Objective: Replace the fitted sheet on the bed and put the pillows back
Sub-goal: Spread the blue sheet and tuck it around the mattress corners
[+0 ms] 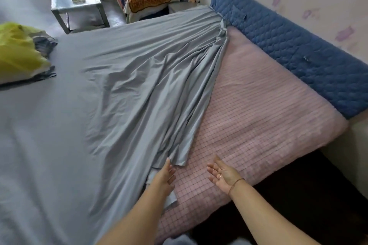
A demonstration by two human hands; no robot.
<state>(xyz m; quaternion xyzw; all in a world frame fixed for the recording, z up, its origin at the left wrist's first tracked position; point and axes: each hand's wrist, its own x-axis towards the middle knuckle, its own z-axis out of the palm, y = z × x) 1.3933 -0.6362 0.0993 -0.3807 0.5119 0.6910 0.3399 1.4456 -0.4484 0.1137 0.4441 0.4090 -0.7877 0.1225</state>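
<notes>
The near corner of the bed is left uncovered: a pink checked mattress pad (258, 109) is exposed in a wedge, bounded by the blue quilted headboard (298, 49) at the right and by dark floor (298, 201) along its near edge, where open room is seen. The grey fitted sheet (119, 77) is spread over the rest of the bed, smooth at the left and gathered into long diagonal folds running from the headboard corner down to the hands. The left hand (165, 177) is stretched out with straight fingers, its tips laid at the bunched sheet edge; nothing is gripped. The right hand (223, 175) is held open and empty above the pad. A yellow-green pillow (20, 51) is seen on the sheet at far left.
</notes>
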